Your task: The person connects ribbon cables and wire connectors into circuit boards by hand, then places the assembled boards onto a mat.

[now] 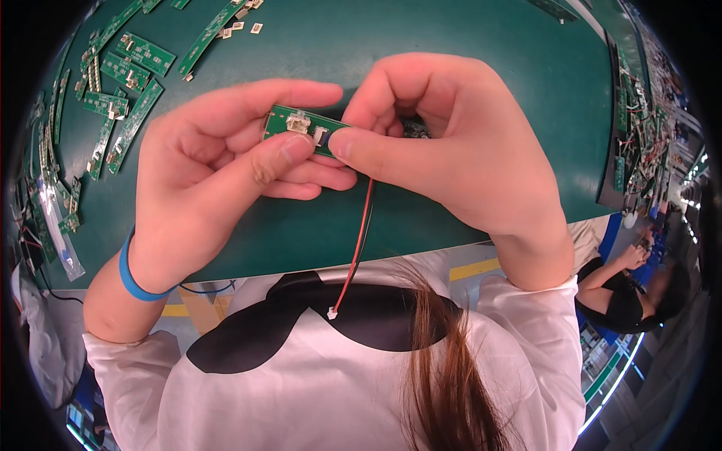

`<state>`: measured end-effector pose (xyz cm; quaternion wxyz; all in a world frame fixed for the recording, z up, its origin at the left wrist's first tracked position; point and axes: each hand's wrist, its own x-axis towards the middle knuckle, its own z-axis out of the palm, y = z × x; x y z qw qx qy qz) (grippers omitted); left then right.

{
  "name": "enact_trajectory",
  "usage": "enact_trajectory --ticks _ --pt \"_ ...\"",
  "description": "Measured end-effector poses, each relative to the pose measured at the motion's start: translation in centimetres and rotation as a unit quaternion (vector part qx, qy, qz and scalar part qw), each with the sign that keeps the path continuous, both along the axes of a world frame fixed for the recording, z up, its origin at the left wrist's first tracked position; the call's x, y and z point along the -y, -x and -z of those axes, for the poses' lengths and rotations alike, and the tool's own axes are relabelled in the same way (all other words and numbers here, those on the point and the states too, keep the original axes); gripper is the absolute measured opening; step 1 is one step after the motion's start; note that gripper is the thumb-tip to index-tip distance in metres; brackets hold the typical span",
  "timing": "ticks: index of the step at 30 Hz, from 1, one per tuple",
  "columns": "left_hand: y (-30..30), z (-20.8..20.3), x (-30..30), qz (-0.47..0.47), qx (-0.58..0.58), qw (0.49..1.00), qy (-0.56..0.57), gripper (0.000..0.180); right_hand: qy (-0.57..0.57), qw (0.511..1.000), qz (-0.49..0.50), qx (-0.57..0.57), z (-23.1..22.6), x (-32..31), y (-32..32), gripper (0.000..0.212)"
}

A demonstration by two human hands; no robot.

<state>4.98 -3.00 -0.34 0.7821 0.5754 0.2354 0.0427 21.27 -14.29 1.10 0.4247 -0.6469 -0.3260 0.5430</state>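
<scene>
Over the table, my left hand [199,169] holds a small green circuit board [316,122] between its thumb and fingers. A cream socket [298,124] and a smaller white connector with a dark part [321,136] stand on the board's upper face. Closed in a pinch, my right hand [474,143] has its thumb on the board's right end. A red and black wire pair [357,252] hangs below the hands, ending in a white plug [332,313] in front of my shirt. The wires' upper end is hidden behind my fingers. A dark part [415,129] shows under my right fingers, too covered to name.
Several green circuit boards [135,124] lie scattered at the table's left, with small pale pieces [237,26] at the back. Along the right edge, a dark tray [613,150] stands beside tangled boards and wires. Another person [628,293] sits at the right.
</scene>
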Motion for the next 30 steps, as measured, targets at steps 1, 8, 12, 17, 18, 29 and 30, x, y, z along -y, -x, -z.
enact_trajectory --ticks 1,8,12,17,18,29,30 --pt "0.0 0.0 0.0 0.0 -0.001 1.0 -0.004 0.035 0.005 1.0 -0.007 0.013 -0.1 -0.1 0.0 0.009" --pt "0.0 0.0 0.5 -0.022 -0.002 1.0 -0.008 0.035 -0.031 0.998 0.0 0.051 0.6 -0.3 0.2 0.013" --pt "0.1 0.4 0.1 -0.022 -0.008 0.999 -0.031 0.037 -0.047 0.997 0.028 0.052 1.4 -0.4 0.8 0.013" --pt "-0.4 -0.1 0.1 -0.058 0.024 0.998 0.0 0.04 -0.133 0.988 0.074 -0.033 1.4 -0.8 0.8 0.015" --pt "-0.4 -0.2 0.1 -0.072 0.031 0.997 0.021 0.039 -0.135 0.988 0.073 -0.032 1.4 -0.8 0.8 0.015" --pt "0.3 0.2 -1.1 -0.077 0.023 0.993 0.083 0.022 -0.211 0.957 -0.147 0.133 1.6 -0.2 -2.1 0.019" --pt "0.4 0.3 -1.1 -0.085 0.031 0.993 0.082 0.025 -0.243 0.924 -0.205 0.211 1.8 -0.2 -2.0 0.017"
